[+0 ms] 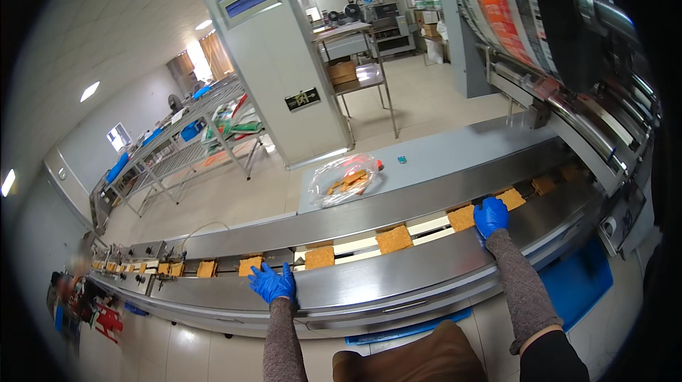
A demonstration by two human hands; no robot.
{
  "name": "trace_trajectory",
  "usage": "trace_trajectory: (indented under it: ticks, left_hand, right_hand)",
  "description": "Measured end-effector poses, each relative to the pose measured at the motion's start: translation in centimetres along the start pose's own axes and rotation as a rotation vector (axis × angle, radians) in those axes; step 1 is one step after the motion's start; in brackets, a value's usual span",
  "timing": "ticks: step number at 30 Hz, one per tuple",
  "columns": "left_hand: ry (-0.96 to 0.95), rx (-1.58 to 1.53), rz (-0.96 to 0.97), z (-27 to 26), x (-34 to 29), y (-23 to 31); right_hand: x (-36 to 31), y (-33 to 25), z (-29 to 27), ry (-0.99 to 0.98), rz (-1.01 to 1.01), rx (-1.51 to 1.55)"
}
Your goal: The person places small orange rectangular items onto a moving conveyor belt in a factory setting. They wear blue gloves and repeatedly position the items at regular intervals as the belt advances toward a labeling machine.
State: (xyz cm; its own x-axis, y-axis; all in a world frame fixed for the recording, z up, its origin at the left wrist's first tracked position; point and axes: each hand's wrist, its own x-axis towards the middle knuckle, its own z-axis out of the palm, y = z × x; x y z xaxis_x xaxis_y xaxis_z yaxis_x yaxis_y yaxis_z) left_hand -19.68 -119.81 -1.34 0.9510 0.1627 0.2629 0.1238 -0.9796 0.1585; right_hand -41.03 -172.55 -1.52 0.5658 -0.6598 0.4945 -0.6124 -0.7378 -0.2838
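A row of flat, square, orange-brown crackers lies along a steel conveyor (369,211) that crosses in front of me. My left hand (273,283), in a blue glove, rests open at the conveyor's near edge, its fingers spread. Just beyond its fingertips is one cracker (250,265); another cracker (319,257) lies to its right. Over the belt farther right, my right hand (491,216), also gloved in blue, is closed with curled fingers. It sits between a cracker (461,218) and another cracker (511,198); whatever its fingers hold is hidden.
A clear plastic bag (346,179) with cracker pieces lies on the grey ledge behind the conveyor. A large printed film roll (504,12) and steel rollers stand at right. Blue trays (579,286) are below the near side. Another person (71,289) is at far left.
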Motion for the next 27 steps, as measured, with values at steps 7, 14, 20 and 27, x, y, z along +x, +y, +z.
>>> trace_trajectory:
  ticks: [7, 14, 20, 27]
  left_hand:
    - [0.007, -0.024, 0.172, 1.6, 1.0, -0.8]
    - [0.358, -0.196, 0.328, 1.7, 0.2, -1.0]
    - [0.09, 0.02, 0.117, 0.5, 0.3, -0.4]
    - [-0.06, 0.087, 0.025, 0.6, 0.5, 0.2]
  right_hand:
    - [0.6, 1.4, 1.4, -0.208, 0.193, 0.076]
    - [0.4, -1.4, -0.8, -0.011, 0.059, -0.05]
    - [0.0, -0.2, 0.4, 0.048, -0.042, 0.089]
    - [-0.7, 0.1, 0.5, 0.171, -0.229, 0.133]
